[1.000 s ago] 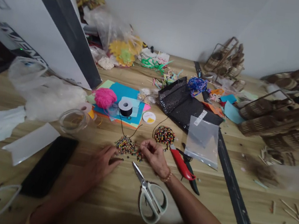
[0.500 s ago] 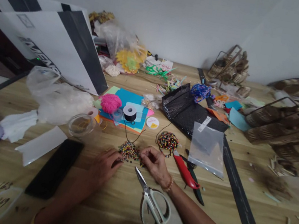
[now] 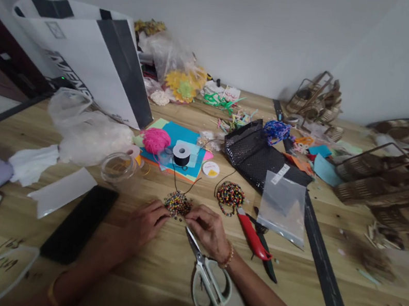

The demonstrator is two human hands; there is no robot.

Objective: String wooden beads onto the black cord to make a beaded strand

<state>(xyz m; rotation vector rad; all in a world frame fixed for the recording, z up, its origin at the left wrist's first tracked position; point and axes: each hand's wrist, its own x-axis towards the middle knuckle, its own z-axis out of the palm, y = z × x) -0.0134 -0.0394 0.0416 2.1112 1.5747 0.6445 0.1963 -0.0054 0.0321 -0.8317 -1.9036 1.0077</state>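
A small heap of multicoloured beads [image 3: 177,204] lies on the wooden table [image 3: 152,280], with a thin black cord running from it up to a black spool [image 3: 181,154]. My left hand [image 3: 143,223] rests just left of the heap, fingers curled with the fingertips at its edge. Just right of the heap sits my right hand [image 3: 207,229], fingers pinched together at the beads. What either hand's fingertips hold is too small to make out. A second bead pile [image 3: 231,195] lies further right.
Grey-handled scissors [image 3: 208,273] lie below my right hand, red-handled pliers [image 3: 253,237] beside it. A black phone [image 3: 79,223], a clear round tub [image 3: 118,167], a pink yarn ball [image 3: 155,140], a clear zip bag [image 3: 284,202], a black mesh pouch [image 3: 259,154] and a white paper bag [image 3: 87,57] surround the work spot.
Both hands have drawn in closer around the bead heap, the right one sliding left and down toward it. The camera has tipped slightly, shifting the whole scene lower and rightward.
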